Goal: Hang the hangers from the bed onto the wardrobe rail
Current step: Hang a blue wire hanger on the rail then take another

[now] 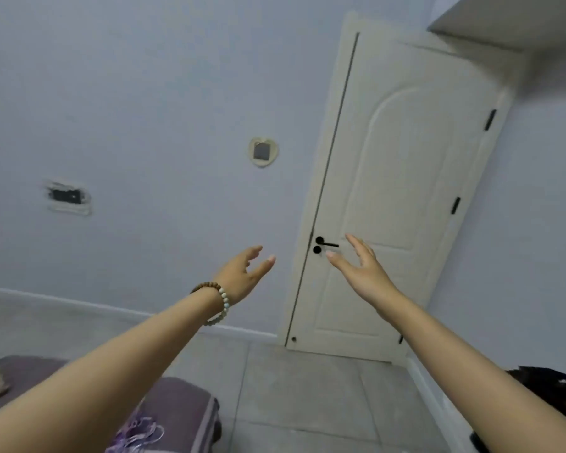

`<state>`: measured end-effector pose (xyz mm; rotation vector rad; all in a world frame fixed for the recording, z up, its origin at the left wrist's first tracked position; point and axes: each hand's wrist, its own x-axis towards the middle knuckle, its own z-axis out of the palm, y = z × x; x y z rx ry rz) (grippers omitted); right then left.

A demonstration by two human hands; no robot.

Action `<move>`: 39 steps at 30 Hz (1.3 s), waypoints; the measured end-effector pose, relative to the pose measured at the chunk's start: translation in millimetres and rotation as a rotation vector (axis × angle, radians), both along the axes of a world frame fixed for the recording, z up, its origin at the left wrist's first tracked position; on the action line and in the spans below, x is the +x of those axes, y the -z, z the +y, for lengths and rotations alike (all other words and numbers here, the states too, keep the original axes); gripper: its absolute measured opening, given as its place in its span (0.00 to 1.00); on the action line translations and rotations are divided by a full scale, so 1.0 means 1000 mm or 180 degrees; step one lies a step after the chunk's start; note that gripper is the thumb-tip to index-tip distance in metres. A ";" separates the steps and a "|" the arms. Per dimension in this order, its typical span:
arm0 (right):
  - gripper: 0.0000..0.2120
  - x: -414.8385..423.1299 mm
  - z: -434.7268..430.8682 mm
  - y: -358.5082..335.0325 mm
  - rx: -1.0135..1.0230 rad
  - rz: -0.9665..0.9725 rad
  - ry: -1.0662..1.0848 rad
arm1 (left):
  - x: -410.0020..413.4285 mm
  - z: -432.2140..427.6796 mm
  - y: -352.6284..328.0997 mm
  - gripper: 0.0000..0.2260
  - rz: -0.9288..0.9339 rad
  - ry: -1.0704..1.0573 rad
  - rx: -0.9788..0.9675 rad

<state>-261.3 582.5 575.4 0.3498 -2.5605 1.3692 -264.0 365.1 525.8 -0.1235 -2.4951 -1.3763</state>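
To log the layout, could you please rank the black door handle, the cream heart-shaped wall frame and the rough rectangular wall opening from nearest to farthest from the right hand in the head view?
From the right hand:
1. The black door handle, just left of it.
2. The cream heart-shaped wall frame, higher up and left.
3. The rough rectangular wall opening, far left.
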 end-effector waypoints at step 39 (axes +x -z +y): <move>0.29 0.130 -0.448 0.644 -0.0124 -0.3695 -0.0696 | 0.216 -0.346 0.611 0.25 -0.3031 -0.2322 0.1880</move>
